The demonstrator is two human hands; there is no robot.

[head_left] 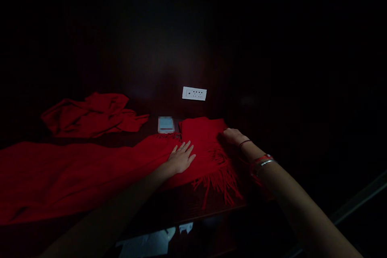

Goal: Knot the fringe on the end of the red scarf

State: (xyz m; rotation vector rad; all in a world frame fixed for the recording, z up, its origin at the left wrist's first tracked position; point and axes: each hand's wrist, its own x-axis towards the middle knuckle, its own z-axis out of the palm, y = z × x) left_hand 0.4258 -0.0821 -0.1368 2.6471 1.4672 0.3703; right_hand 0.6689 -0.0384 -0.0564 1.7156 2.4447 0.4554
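Observation:
A long red fringed scarf (90, 169) stretches from the left side to the middle of a dark wooden surface. My left hand (181, 159) lies flat on it with fingers spread and a ring on one finger. Just beyond that hand is a folded red part of fabric (201, 129); I cannot tell whether it belongs to the same scarf. My right hand (234, 135) is closed at the right edge of this folded part, its fingertips partly hidden. Loose tassels (219, 181) hang toward the front edge, between my two forearms.
A crumpled red cloth (93, 115) lies at the back left. Beside the folded fabric is a small pale blue square item (166, 124), its face blurred. A white socket plate (194, 93) is on the dark back wall. Below the front edge are pale papers (148, 244). Light is dim.

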